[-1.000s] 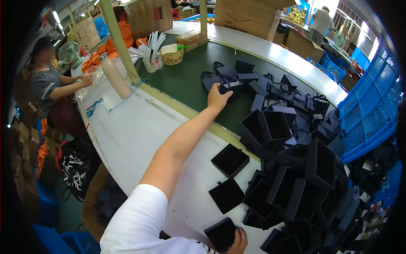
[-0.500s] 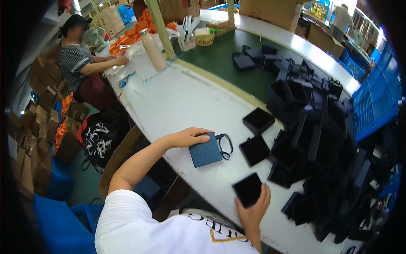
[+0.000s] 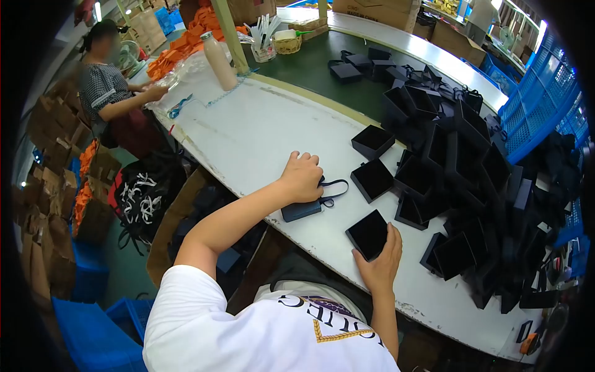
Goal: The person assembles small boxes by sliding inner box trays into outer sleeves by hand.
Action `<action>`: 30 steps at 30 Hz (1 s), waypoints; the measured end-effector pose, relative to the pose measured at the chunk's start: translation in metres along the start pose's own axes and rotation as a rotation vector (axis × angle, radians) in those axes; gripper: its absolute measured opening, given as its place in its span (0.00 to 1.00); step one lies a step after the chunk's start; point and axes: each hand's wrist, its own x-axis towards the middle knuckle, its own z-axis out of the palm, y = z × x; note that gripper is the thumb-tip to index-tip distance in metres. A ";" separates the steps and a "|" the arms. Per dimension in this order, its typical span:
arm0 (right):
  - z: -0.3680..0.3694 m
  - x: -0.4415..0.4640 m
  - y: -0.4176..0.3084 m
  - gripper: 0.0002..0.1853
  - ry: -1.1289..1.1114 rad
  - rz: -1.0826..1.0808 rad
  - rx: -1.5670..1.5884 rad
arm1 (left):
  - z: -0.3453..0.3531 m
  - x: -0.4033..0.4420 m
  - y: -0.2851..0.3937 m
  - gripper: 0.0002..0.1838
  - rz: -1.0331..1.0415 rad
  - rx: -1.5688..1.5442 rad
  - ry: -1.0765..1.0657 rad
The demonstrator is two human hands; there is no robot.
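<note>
My left hand (image 3: 301,177) reaches over a small dark blue box (image 3: 301,210) on the white table, its fingers bent over the box's far part. The fingertips are hidden, but the hand appears to grip the box. A dark ribbon loop (image 3: 335,188) sticks out from the box's right side. My right hand (image 3: 382,260) grips a black open box tray (image 3: 369,235), thumb and fingers at its near and right edges. Two more open black trays, a nearer one (image 3: 372,180) and a farther one (image 3: 373,142), lie just beyond it.
A large heap of dark boxes (image 3: 443,177) fills the table's right side, beside a blue plastic crate (image 3: 538,102). At the far left stand a bottle (image 3: 218,62) and a cup of white sticks (image 3: 263,48). A co-worker (image 3: 111,87) handles clear plastic there.
My left hand has turned over the box, now showing its back, and the box shows its side edge. The right hand still holds the black tray. The whole view has shifted slightly.
</note>
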 end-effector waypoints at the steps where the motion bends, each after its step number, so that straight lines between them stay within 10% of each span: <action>1: 0.000 0.000 0.000 0.57 0.004 -0.003 -0.002 | 0.000 0.003 0.001 0.16 -0.006 0.045 -0.010; 19: 0.008 0.000 0.007 0.54 0.036 -0.038 -0.012 | -0.006 -0.029 -0.023 0.08 0.012 -1.296 -0.078; 30: 0.003 0.000 0.004 0.52 0.037 -0.121 -0.007 | 0.021 -0.095 -0.038 0.10 0.171 -0.653 0.027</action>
